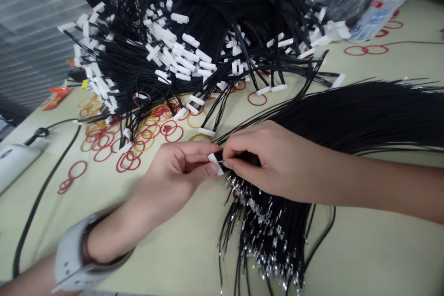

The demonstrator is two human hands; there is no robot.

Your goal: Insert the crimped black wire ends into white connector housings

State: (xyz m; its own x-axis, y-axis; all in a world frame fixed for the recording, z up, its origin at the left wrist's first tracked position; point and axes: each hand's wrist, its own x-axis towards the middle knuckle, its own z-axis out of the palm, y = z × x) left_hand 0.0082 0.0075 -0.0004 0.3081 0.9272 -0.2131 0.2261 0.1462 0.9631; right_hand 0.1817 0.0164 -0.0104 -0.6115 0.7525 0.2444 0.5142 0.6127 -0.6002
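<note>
On the pale cream bench (364, 249) lie red rubber rings (128, 162) at nine o'clock, under grey slatted blinds (34, 41), and a big heap of thin black wires with white plastic connectors (180, 46) at twelve. At the centre, the left hand (169, 171) has its fingers clenched on a small white plastic connector (214, 164) — the right hand (270, 157) grasps a thin wire at it, above a long bundle of black wires with shiny metal terminals (267, 236).

No writing could be read; the print on the plastic bag (376, 16) far beyond the grip was too blurred.

Head camera looks forward and down, close above left hand (169, 173), right hand (274, 159).
</note>
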